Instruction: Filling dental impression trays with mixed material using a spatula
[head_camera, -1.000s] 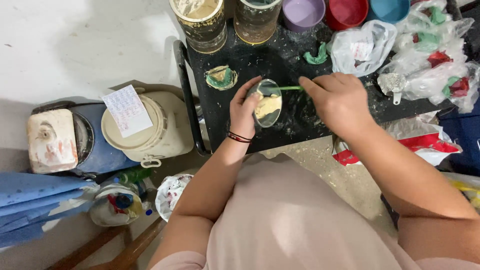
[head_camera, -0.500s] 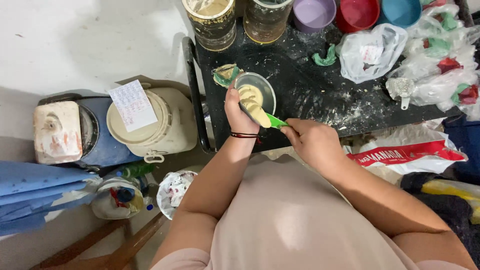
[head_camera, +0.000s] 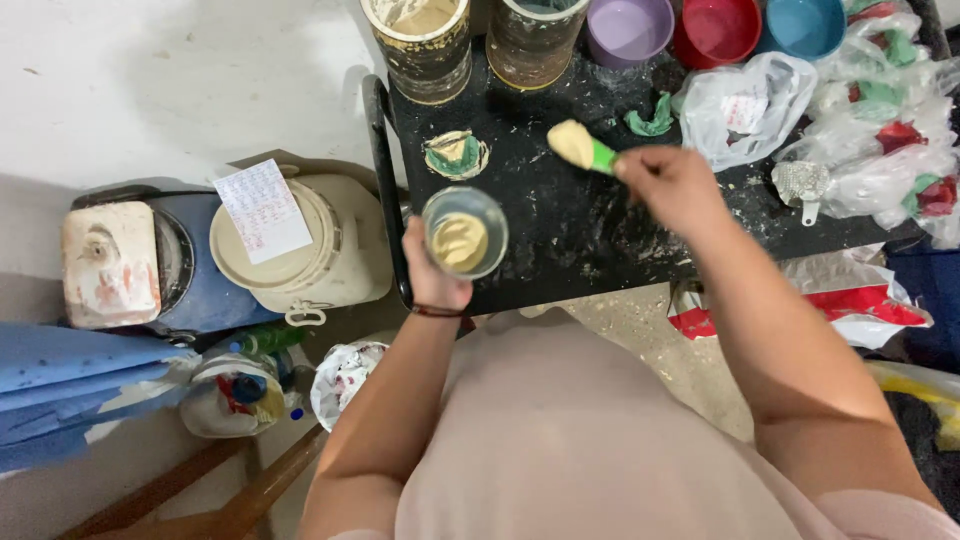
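- A round clear cup (head_camera: 465, 232) of thick tan paste was held by the left hand (head_camera: 432, 275).
- A green spatula (head_camera: 586, 149), smeared with paste, was gripped by the right hand (head_camera: 672, 185) at two o'clock from the cup.

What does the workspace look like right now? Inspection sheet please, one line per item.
Surface: black table, speckled with pale paste and crumbs.
Job's things: clear cup with tan paste inside; green spatula with its tip loaded with tan paste, lifted above the table.
Clutter: two smeared jars, purple, red and blue bowls, plastic bags, green lid.
Grippers: left hand holds the cup; right hand holds the spatula.
Cables: nothing seen.
Surroundings: cream bucket with a paper note, blue bin, blue cloth on the floor.
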